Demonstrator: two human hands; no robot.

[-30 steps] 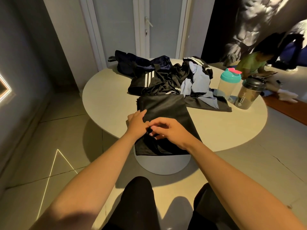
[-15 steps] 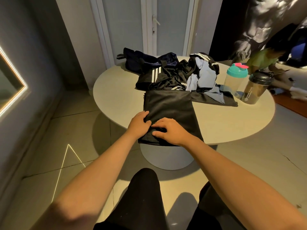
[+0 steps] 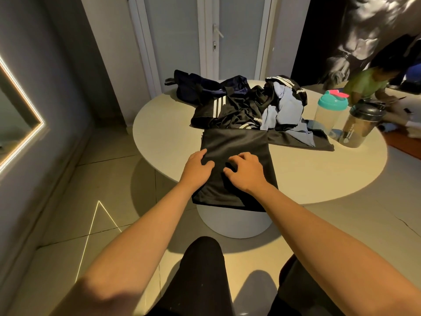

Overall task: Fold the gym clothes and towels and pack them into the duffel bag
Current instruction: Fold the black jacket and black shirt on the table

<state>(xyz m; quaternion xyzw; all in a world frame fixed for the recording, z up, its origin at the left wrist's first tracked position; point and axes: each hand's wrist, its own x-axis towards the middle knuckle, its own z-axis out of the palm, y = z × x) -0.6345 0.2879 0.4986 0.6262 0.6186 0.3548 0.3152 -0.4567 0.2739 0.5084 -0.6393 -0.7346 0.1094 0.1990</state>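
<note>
A round pale table [image 3: 173, 124] on a thick white pedestal [image 3: 234, 222] stands on a floor of large light tiles [image 3: 109, 179], lit by a warm pool of light. Behind it is a white door [image 3: 232, 37] with a lever handle [image 3: 217, 33]. A mirror with a glowing edge [image 3: 20, 115] hangs on the grey wall at the left, and a dark mural [image 3: 364, 30] covers the wall at the right. A person in a green shirt [image 3: 366, 84] crouches low beyond the table's right side.

A black shirt [image 3: 237, 142], folded into a long strip, lies at the near side of the table with its near end hanging over the edge. The left hand [image 3: 197, 168] rests flat on the strip's left edge, fingers together. The right hand [image 3: 245, 171] is beside it on the cloth, fingers bent and slightly spread, tips pressing down.

Beyond the strip is a heap of black clothes [image 3: 230, 110] with white stripes, with a light blue garment [image 3: 282, 110] against it. At the far edge sits a dark blue bundle [image 3: 193, 86] with a strap (whether it is the bag cannot be told). On the right of the table stand a clear bottle with a teal lid [image 3: 329, 115] and a bottle with a black lid [image 3: 360, 126], just beside each other.
</note>
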